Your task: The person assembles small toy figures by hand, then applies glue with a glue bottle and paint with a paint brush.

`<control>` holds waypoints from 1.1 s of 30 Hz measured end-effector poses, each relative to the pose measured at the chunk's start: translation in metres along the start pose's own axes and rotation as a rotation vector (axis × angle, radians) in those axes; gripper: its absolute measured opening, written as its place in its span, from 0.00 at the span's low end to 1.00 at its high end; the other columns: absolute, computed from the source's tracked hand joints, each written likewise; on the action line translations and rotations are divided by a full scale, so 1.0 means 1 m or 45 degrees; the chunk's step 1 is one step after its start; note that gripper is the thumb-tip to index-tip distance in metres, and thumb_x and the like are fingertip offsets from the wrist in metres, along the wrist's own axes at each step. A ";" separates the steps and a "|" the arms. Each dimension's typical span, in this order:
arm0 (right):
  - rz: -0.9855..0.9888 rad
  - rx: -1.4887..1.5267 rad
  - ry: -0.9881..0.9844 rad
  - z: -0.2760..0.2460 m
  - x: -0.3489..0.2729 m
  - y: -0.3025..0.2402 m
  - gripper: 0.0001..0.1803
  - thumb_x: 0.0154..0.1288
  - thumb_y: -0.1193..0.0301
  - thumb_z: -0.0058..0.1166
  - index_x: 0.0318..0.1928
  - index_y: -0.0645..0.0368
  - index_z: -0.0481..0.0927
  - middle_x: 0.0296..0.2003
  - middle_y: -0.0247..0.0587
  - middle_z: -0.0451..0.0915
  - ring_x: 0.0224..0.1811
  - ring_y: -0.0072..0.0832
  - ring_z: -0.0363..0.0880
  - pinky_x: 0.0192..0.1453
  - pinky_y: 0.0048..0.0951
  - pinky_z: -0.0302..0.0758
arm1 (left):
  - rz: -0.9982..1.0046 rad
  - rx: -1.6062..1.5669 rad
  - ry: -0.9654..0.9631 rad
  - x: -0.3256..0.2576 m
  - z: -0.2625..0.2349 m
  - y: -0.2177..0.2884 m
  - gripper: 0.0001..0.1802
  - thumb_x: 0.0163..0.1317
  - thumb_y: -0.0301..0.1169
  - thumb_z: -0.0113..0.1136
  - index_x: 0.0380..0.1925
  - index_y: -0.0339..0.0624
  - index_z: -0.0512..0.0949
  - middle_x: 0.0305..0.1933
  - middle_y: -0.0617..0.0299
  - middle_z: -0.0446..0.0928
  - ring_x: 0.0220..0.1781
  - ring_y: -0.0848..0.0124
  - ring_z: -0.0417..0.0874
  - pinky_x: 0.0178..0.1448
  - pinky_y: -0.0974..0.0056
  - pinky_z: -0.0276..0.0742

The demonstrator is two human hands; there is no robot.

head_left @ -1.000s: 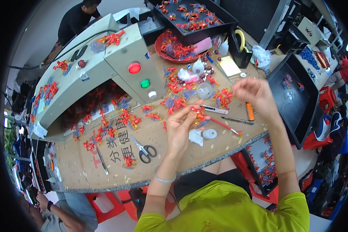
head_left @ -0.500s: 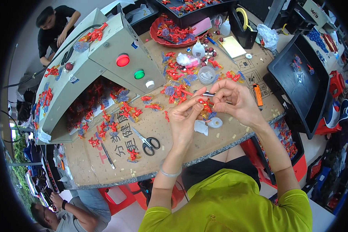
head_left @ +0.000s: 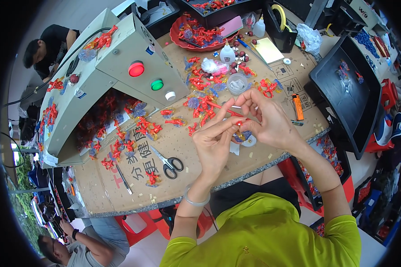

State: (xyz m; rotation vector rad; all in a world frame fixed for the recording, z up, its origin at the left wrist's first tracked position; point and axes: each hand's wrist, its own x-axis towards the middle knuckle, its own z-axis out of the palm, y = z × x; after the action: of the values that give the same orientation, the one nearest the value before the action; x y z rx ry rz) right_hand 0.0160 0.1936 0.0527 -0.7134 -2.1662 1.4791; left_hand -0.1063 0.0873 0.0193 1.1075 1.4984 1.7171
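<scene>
My left hand (head_left: 214, 140) and my right hand (head_left: 272, 124) meet over the near right part of the table. Between their fingertips is a small red figure (head_left: 239, 123) with a clear blue and yellow base (head_left: 242, 135). Both hands are closed on it, though the fingers hide much of it. A thin pale-tipped stick (head_left: 237, 107) also sticks out from my right fingers; its kind does not show. Just below the hands lie a small round white lid (head_left: 250, 140) and a white scrap (head_left: 234, 148). A cup of pale contents (head_left: 237, 83) stands beyond them.
A grey machine (head_left: 120, 58) with red and green buttons stands left, figures around its opening. Black-handled scissors (head_left: 173, 167) and a pen (head_left: 124, 179) lie nearby. A red bowl (head_left: 176, 33), white bottle (head_left: 227, 55), orange lighter (head_left: 297, 107) and black tray (head_left: 338, 102) surround the workspace. Two people are left.
My fingers have shifted around the figure, and the stick in my right hand now shows a pale end instead of a dark one. The person at the upper left has leaned lower.
</scene>
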 end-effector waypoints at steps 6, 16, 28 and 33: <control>0.191 0.639 -0.344 -0.023 0.006 0.018 0.24 0.55 0.76 0.63 0.53 0.65 0.73 0.35 0.30 0.77 0.37 0.15 0.75 0.44 0.19 0.72 | -0.174 -0.617 -0.162 0.010 -0.006 -0.006 0.12 0.58 0.16 0.56 0.41 0.34 0.82 0.67 0.43 0.61 0.46 0.72 0.81 0.38 0.74 0.82; 0.257 0.509 -0.392 -0.017 0.004 0.001 0.14 0.60 0.72 0.61 0.44 0.66 0.79 0.34 0.32 0.79 0.38 0.14 0.76 0.42 0.19 0.74 | -0.207 -0.567 -0.293 0.012 -0.006 0.010 0.21 0.66 0.27 0.52 0.59 0.35 0.69 0.73 0.52 0.50 0.50 0.73 0.79 0.35 0.71 0.84; 0.264 0.796 0.510 -0.125 0.253 0.038 0.12 0.64 0.72 0.55 0.45 0.65 0.76 0.39 0.42 0.81 0.37 0.24 0.80 0.38 0.26 0.79 | -0.172 -0.470 -0.062 0.017 -0.014 0.005 0.35 0.65 0.40 0.54 0.67 0.37 0.54 0.68 0.45 0.58 0.42 0.57 0.85 0.27 0.72 0.82; 0.282 0.562 0.537 -0.129 0.260 -0.015 0.15 0.70 0.67 0.40 0.43 0.65 0.77 0.36 0.38 0.80 0.34 0.28 0.81 0.36 0.26 0.80 | -0.132 -0.472 0.095 0.023 -0.024 -0.013 0.31 0.68 0.33 0.50 0.67 0.37 0.54 0.64 0.43 0.65 0.39 0.61 0.85 0.29 0.72 0.83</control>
State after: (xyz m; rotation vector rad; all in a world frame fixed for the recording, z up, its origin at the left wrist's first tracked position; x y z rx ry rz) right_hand -0.1120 0.4445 0.1258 -1.0129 -1.4233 1.6583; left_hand -0.1394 0.0976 0.0111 0.7674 1.1907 1.8829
